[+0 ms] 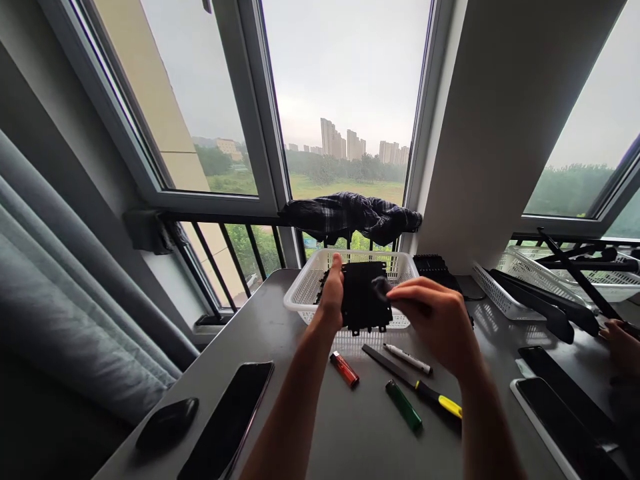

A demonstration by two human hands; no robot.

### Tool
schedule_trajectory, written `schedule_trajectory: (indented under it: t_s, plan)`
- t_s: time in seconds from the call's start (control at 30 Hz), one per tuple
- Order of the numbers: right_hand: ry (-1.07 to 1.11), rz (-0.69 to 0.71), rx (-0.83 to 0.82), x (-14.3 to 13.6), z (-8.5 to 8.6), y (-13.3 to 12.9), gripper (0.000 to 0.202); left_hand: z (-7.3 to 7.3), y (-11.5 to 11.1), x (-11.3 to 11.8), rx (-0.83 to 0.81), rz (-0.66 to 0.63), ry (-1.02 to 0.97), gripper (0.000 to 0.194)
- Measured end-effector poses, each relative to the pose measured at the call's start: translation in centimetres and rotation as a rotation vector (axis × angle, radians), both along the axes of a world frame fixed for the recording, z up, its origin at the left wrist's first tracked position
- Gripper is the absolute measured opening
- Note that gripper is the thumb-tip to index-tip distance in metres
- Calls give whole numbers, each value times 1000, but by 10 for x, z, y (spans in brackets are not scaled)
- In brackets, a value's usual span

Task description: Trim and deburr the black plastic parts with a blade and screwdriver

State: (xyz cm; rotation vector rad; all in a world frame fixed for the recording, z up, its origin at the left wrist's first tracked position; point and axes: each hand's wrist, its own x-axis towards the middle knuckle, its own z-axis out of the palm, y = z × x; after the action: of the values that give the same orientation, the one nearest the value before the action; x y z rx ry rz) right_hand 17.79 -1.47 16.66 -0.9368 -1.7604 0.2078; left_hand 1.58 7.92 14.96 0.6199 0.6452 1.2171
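My left hand [332, 293] is closed on the left edge of a flat black plastic panel [363, 307] with small tabs along its edges. The panel is held up in front of a white plastic basket [300, 297]. Pinched between the fingers of my right hand [437, 313] is a small dark grey piece [381, 288], perhaps cloth; it overlaps the panel's right side, and contact is hard to judge. Below my hands lie a red lighter [345, 370], a green lighter [403, 405], a white marker [407, 359] and a flat file [390, 367] with a yellow-and-black handle.
A black phone [227, 420] and a dark mouse [167, 423] lie left. Black ridged parts [435, 267] sit behind my right hand. At right are white baskets [530, 280] with long black parts, more phones [560, 413] and another person's hand [620, 340]. Plaid cloth [350, 215] hangs on the railing.
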Motion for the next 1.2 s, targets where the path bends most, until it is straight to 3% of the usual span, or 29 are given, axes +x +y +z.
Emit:
schedule_trajectory:
  t_s: [0.13,0.3,0.43,0.53,0.63,0.77,0.87,0.93,1.07,1.2]
  plan:
    - [106,-227,33,0,-8,20,17,-5,-12,20,79,-213,141,57]
    - [62,-169,38,-13,-18,34,20,-8,-23,35,120,-218,203,50]
    - [3,-83,24,-19,-17,31,23,-5,-23,33,3,-258,165,56]
    - [-116,21,-77,-22,-14,21,27,-2,-16,25,-55,-159,98,52]
    - [-284,153,-183,-24,-10,8,28,1,-5,13,-31,-35,20,33]
    - [-269,220,-205,-21,-2,-7,21,1,5,-1,26,310,-49,10]
    - [-23,45,-151,-18,2,-6,28,3,3,-4,97,510,-132,9]
    - [115,-102,-116,-16,0,0,28,6,-1,-2,115,512,-157,16]
    - [355,-342,45,-15,-9,20,21,8,-11,5,177,328,-96,33]
    - [490,-500,204,-8,-15,35,16,6,-18,9,271,88,108,65]
